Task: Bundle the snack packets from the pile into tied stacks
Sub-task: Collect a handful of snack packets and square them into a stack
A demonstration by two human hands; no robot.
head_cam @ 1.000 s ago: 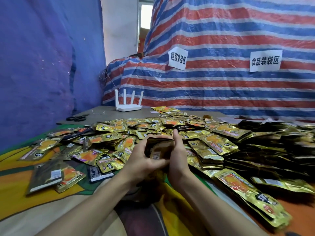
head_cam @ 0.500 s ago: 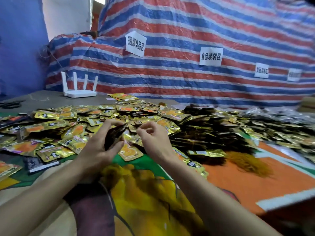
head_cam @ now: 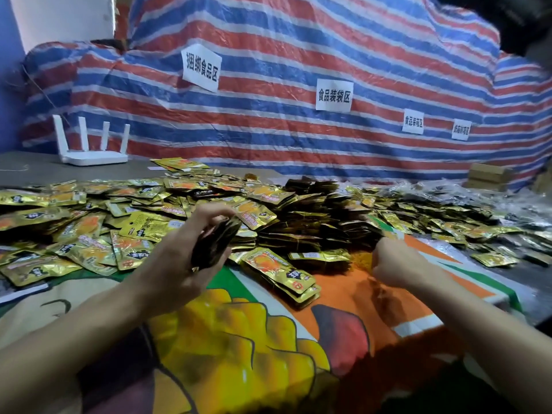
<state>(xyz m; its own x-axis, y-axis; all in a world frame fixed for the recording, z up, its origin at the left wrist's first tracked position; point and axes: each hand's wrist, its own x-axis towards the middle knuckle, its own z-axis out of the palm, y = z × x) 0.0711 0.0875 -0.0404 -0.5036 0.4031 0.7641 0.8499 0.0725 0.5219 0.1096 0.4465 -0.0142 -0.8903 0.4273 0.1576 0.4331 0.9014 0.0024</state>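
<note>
My left hand (head_cam: 182, 264) grips a small upright stack of snack packets (head_cam: 216, 242), seen edge-on and dark. Loose gold packets lie in a wide pile (head_cam: 98, 225) behind and left of it. My right hand (head_cam: 394, 262) is curled in a fist at the edge of a fuzzy heap of orange ties (head_cam: 358, 259). Its fingers close on some of them, and a blurred strand hangs below. Dark stacked bundles (head_cam: 316, 216) are heaped between and behind my hands. A short gold stack (head_cam: 280, 274) lies flat on the cloth.
A printed orange, yellow and green cloth (head_cam: 239, 339) covers the near table. A white router (head_cam: 92, 152) stands at the back left and a cardboard box (head_cam: 490, 174) at the back right. A striped tarp (head_cam: 283, 85) with paper labels closes off the rear.
My right hand left the stack and moved right to the orange ties. The left hand now holds the stack alone. My view swung to the right.
</note>
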